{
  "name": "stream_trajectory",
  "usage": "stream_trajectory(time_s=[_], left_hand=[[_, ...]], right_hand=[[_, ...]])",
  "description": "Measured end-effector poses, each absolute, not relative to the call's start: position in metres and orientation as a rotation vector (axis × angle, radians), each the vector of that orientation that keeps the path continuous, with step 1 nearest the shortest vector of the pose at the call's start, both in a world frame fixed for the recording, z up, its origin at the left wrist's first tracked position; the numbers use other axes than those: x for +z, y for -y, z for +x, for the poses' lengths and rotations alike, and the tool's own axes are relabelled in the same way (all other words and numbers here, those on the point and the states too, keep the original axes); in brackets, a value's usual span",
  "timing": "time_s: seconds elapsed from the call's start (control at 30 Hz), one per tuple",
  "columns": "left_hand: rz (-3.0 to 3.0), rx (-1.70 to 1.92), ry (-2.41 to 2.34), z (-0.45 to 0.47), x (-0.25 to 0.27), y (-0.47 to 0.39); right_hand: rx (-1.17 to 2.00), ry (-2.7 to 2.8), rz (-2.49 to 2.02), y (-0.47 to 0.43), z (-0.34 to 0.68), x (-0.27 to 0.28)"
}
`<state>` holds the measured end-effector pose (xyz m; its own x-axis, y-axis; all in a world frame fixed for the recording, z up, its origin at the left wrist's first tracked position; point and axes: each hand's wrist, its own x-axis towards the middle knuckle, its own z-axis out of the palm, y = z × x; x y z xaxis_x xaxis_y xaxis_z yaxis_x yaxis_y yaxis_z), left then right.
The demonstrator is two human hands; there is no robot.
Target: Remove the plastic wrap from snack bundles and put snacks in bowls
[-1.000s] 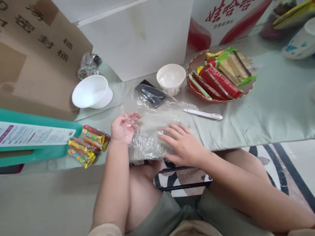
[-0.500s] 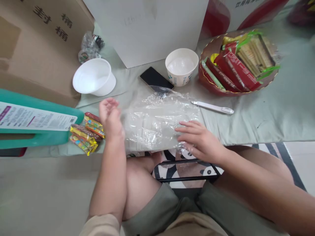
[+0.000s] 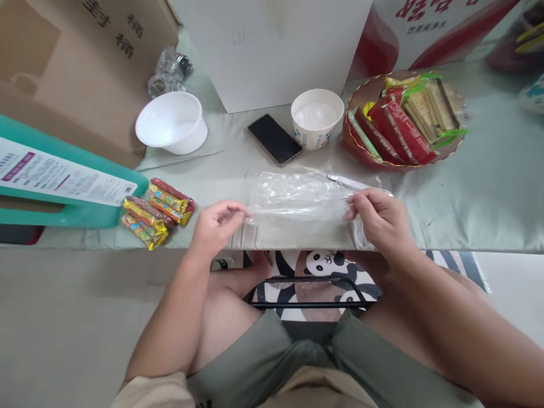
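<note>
A clear plastic bag [image 3: 297, 195] is stretched flat between my two hands at the front edge of the table. My left hand [image 3: 219, 226] pinches its left edge between thumb and fingers. At the opposite edge, my right hand [image 3: 378, 218] grips the plastic with thumb and curled fingers. Under and behind the right side of the bag lies a white utility knife [image 3: 346, 181], partly covered by the film and my right hand. A dark phone [image 3: 275, 139] rests just beyond the bag.
Behind stand a white plastic bowl [image 3: 172, 124], a paper bowl [image 3: 317, 119] and a red gold-rimmed basket [image 3: 361, 156] of packaged snacks. Wrapped sausages [image 3: 157, 212] lie left, beside a green container [image 3: 72, 175]. Cardboard [image 3: 93, 85] and white boxes [image 3: 280, 51] line the back.
Both hands have closed on the bag's edges; earlier they were open. My left hand came down and right. The crumpled plastic is now drawn out flatter, and the phone is uncovered.
</note>
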<state>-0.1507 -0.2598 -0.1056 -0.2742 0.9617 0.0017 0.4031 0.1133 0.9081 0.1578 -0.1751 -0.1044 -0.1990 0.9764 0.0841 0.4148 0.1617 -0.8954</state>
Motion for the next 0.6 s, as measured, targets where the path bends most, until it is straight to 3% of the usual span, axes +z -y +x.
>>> stream_trajectory(time_s=[0.2, 0.6], left_hand=[[0.878, 1.344, -1.778, -0.147, -0.120, 0.232], [1.279, 1.071, -1.941, -0.126, -0.126, 0.221]], right_hand=[[0.701, 1.807, -1.707, 0.168, 0.164, -0.113], [0.050, 2.067, -1.736, 0.187, 0.191, -0.111]])
